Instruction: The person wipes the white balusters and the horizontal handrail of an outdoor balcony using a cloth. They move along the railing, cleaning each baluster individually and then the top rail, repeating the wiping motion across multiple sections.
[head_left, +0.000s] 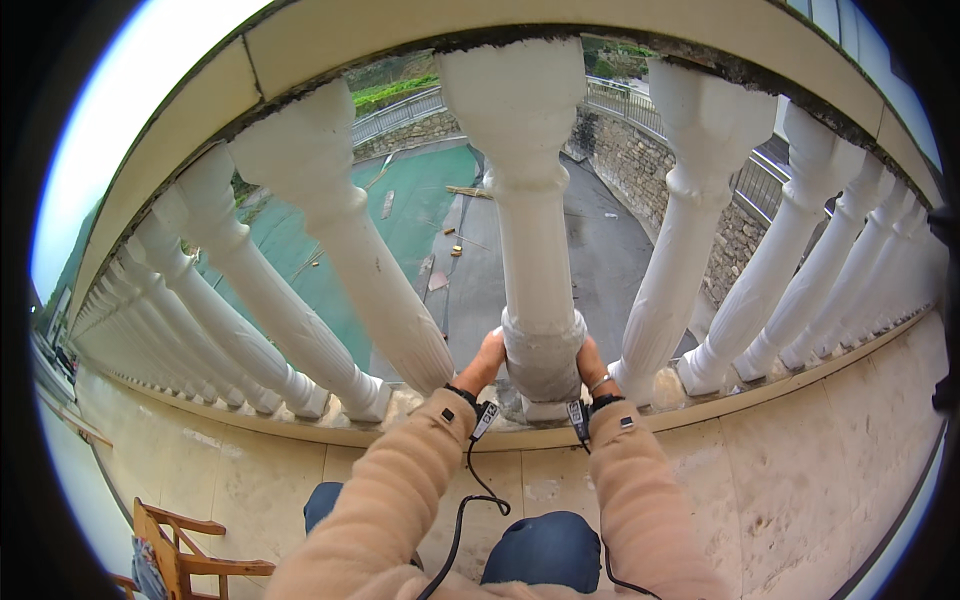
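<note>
A white baluster (534, 247) stands upright straight before me, between the handrail and the low base ledge. My left hand (484, 364) clasps its lower part from the left, and my right hand (593, 363) does the same from the right. The fingers of both hands go round behind the baluster and are hidden. Between the hands the surface shows a greyer band (544, 356) with a whitish, uneven upper edge; whether this is a wrapped cloth or the baluster itself, I cannot tell.
More white balusters (679, 247) line both sides under the tiled handrail (375, 37). Beyond them, far below, lies a green and grey surface (420, 195) with scattered debris and a stone wall (626, 154). A wooden chair (176, 551) with cloth on it stands at lower left. Black cables (459, 517) hang from my wrists.
</note>
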